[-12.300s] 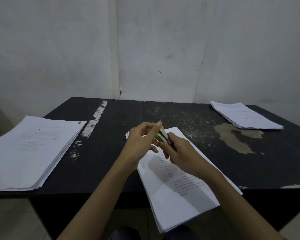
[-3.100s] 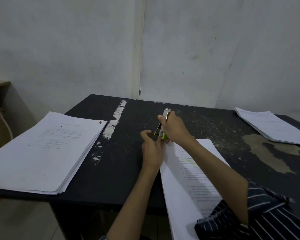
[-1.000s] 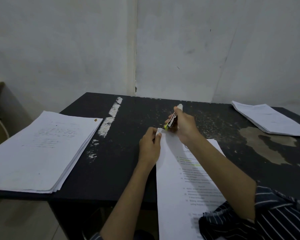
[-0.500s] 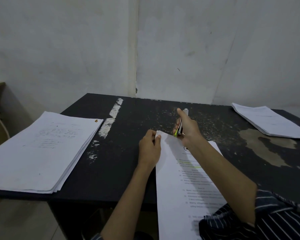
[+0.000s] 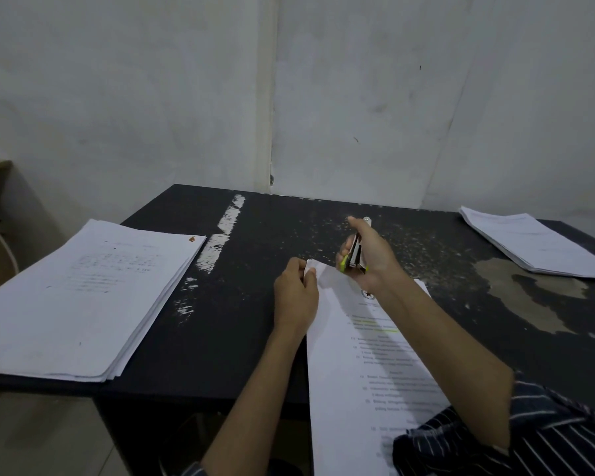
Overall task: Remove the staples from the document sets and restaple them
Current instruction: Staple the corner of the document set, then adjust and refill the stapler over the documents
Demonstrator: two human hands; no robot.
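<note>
A white document set (image 5: 361, 355) lies on the black table (image 5: 255, 321) and hangs over its front edge. My left hand (image 5: 296, 297) pinches the set's top left corner, which is lifted slightly. My right hand (image 5: 368, 255) grips a small stapler (image 5: 352, 252) with green trim, held nearly upright just right of that corner, its lower end close above the paper.
A thick stack of papers (image 5: 83, 297) sits on the table's left side, overhanging the edge. Another paper stack (image 5: 533, 242) lies at the far right. A white wall stands right behind the table. Worn patches mark the tabletop.
My right hand has tipped the stapler more upright and drawn it slightly back over the corner. My left hand keeps its pinch on the corner.
</note>
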